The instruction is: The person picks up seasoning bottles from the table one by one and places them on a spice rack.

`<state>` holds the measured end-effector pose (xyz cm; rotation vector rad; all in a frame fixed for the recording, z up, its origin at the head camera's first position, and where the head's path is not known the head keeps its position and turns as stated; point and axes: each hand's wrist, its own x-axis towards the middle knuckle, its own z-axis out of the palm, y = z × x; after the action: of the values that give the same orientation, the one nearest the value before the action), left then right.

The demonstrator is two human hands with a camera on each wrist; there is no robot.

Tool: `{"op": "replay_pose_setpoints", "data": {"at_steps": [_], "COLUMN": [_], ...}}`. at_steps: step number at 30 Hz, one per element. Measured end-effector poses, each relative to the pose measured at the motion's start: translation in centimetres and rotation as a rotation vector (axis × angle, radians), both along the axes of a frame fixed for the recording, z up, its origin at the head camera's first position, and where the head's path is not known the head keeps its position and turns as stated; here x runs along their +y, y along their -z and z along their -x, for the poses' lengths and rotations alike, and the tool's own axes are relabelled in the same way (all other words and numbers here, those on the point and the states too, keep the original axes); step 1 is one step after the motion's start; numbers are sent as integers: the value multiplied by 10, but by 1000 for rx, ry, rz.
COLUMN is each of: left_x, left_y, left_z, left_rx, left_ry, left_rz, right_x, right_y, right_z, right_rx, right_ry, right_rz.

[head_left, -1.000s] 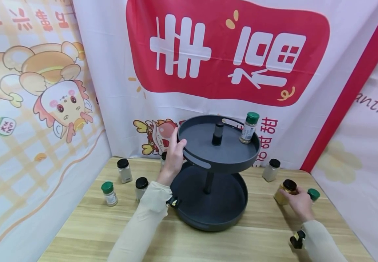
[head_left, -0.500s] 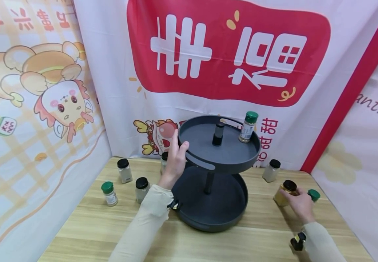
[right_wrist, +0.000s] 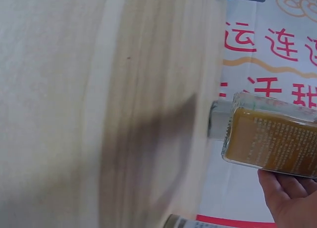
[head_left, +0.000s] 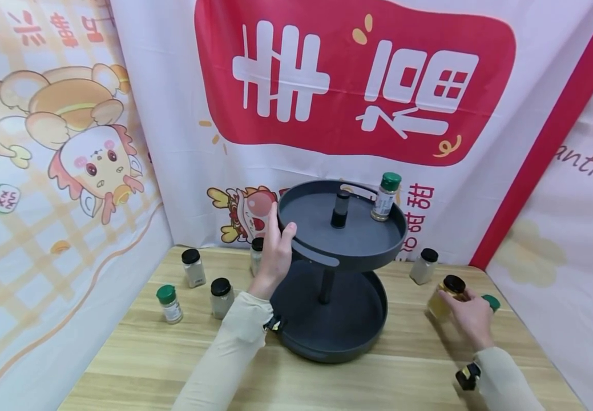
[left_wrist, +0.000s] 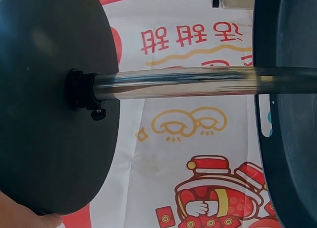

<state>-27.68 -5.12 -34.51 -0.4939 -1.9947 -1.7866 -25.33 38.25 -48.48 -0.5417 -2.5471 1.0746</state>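
Note:
In the head view, my left hand (head_left: 274, 254) holds the left rim of the upper tray (head_left: 311, 231) of a dark grey two-tier lazy Susan. Its thumb lies over the rim and the fingers run along the outer wall. A green-capped spice bottle (head_left: 384, 197) stands on that tray near its far right edge. The lower tray (head_left: 347, 337) sits on the table below. My right hand (head_left: 472, 319) grips a square glass jar (head_left: 441, 302) with a black lid, tilted slightly. Yellow-brown powder fills the jar (right_wrist: 270, 141) in the right wrist view, and its base appears raised off the wood.
Black-lidded jars (head_left: 193, 268) and a green-capped bottle (head_left: 170, 305) stand left of the lazy Susan. At the right back is another black-lidded jar (head_left: 424, 267). A green cap (head_left: 491, 302) shows behind my right hand. Printed cloth (head_left: 173, 142) hangs behind the wooden table (head_left: 409, 377).
The upper tray has turned slightly with my left hand: its front slot shifted right and the spice bottle shifted left. My right hand has raised and tilted the powder jar a little.

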Motion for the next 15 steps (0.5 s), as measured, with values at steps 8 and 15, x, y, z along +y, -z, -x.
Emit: {"op": "replay_pose_setpoints", "data": {"at_steps": [8,15], "left_x": [4,7], "left_y": [0,1], "left_z": [-3,-5], "left_rx": [13,16], "left_ry": [-38,-61], "left_rz": [6,19], "right_x": [-11,-19], "right_y": [-17,-25], "right_z": [-3,-4], "right_rx": [15,71], "right_ry": [9,-22], "right_rz": [2,-25]}}
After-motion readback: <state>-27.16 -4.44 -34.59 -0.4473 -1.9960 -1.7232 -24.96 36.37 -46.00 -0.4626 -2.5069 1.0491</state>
